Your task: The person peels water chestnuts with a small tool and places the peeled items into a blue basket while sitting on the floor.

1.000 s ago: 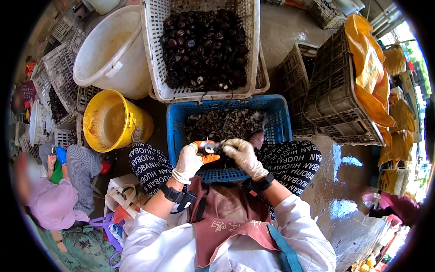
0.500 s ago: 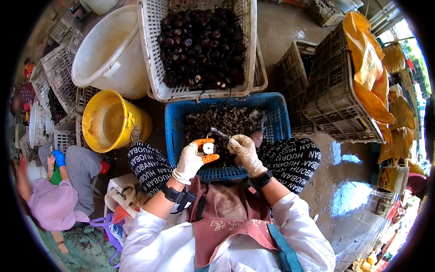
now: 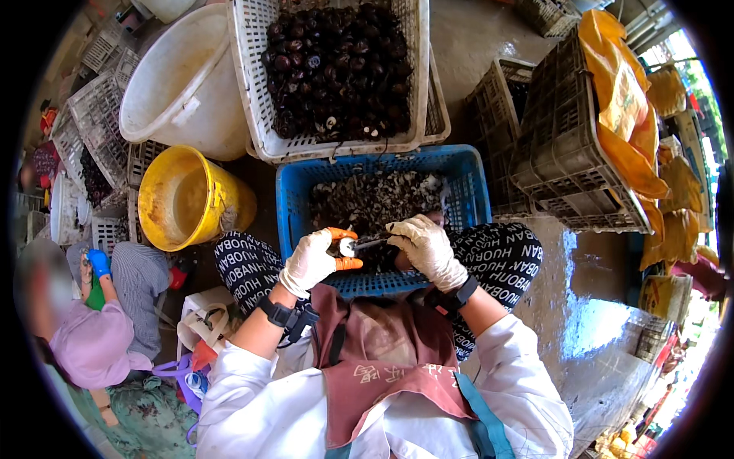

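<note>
My left hand (image 3: 312, 262), in a pale glove with orange covers on thumb and finger, pinches a partly peeled water chestnut (image 3: 347, 247). Its flesh shows white, with dark skin at the edge. Gloved too, my right hand (image 3: 428, 251) is closed round a small peeling knife; its narrow metal blade (image 3: 371, 244) reaches left to the chestnut and seems to touch it. Both hands are over the near part of a blue basket (image 3: 287, 200), which holds dark and whitish peelings (image 3: 375, 200). Beyond it, a white crate (image 3: 258, 115) is filled with dark unpeeled water chestnuts (image 3: 340, 73).
A yellow bucket (image 3: 233, 200) and a large white tub (image 3: 172, 115) stand at the left. Stacked dark crates (image 3: 562, 138) with an orange sack (image 3: 615, 84) rise at the right. Another person (image 3: 103, 329) sits at the lower left. The floor (image 3: 566, 298) is wet.
My right hand has turned, bringing the blade down level against the chestnut. The chestnut in my left hand has tilted slightly. The view has shifted a little.
</note>
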Demonstrator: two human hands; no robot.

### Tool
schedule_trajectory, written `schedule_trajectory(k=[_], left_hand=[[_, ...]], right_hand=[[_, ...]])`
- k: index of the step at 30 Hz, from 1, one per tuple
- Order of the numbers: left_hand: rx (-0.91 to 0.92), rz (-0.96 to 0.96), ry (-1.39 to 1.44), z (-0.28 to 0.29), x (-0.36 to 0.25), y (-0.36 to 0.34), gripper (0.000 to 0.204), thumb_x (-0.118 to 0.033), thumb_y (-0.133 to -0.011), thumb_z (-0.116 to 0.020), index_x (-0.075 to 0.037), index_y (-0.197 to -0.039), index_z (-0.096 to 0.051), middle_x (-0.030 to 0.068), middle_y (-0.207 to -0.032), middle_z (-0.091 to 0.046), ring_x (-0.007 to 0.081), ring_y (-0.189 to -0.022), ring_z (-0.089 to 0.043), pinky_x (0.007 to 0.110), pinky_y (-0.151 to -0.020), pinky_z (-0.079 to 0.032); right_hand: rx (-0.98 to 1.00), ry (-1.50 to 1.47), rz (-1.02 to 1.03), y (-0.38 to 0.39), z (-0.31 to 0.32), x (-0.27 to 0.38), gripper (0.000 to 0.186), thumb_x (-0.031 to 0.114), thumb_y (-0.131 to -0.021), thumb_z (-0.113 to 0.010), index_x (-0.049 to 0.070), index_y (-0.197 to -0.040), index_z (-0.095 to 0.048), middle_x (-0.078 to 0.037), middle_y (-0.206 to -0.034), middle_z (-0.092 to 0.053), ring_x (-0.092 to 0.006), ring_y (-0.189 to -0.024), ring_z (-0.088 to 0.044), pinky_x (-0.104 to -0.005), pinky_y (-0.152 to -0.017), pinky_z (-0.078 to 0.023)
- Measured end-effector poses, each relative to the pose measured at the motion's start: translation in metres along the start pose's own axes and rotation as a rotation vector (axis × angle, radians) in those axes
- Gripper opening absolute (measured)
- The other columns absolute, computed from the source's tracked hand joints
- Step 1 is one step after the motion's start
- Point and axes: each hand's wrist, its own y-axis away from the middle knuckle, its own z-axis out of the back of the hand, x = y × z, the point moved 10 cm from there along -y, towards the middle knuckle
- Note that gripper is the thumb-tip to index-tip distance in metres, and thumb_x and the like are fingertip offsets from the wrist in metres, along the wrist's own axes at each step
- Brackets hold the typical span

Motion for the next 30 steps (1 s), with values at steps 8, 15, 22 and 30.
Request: schedule_trajectory(k=[8,15,22,30], left_hand=[[0.05,0.026,0.508,-0.032,0.031,-0.008,0.05,-0.008,-0.067,-0.084,-0.003,-0.112,-0.061,0.0018,-0.101,-0.064,0.0109,-0.091,-0.06,0.026,-0.08,-0.049],[-0.179,-0.323,-0.325,-0.002,-0.02,-0.008,0.052,-0.024,-0.055,-0.087,-0.005,-0.099,-0.066,0.0129,-0.105,-0.062,0.0295,-0.1,-0.06,0.038,-0.089,-0.047],[-0.068,-0.135,-0.356,-0.004,0.004,-0.003,0.048,-0.018,-0.06,-0.085,-0.006,-0.1,-0.064,0.0099,-0.087,-0.065,0.0267,-0.087,-0.062,0.038,-0.078,-0.05],[-0.15,0.103,0.641,0.004,0.048,0.002,0.049,0.007,-0.075,-0.072,-0.001,-0.12,-0.056,0.0011,-0.104,-0.061,0.0082,-0.088,-0.059,0.023,-0.08,-0.052]], right_hand=[[0.212,-1.225,-0.774,0.043,-0.107,-0.058,0.012,0.012,-0.092,-0.06,0.001,-0.095,-0.059,-0.001,-0.08,-0.06,-0.0064,-0.067,-0.053,-0.02,-0.063,-0.046],[0.042,-1.323,-0.878,0.035,-0.117,-0.038,0.014,0.023,-0.095,-0.057,0.009,-0.091,-0.058,0.004,-0.073,-0.055,-0.005,-0.063,-0.05,-0.0191,-0.06,-0.045],[0.123,-1.337,-0.744,0.013,-0.109,-0.009,0.014,0.018,-0.094,-0.056,0.006,-0.088,-0.055,0.002,-0.072,-0.054,-0.0054,-0.062,-0.048,-0.0188,-0.058,-0.042],[0.006,-1.056,-0.785,0.053,-0.093,-0.057,0.014,0.015,-0.09,-0.062,0.002,-0.092,-0.059,0.002,-0.071,-0.056,-0.0054,-0.061,-0.047,-0.0205,-0.056,-0.041]])
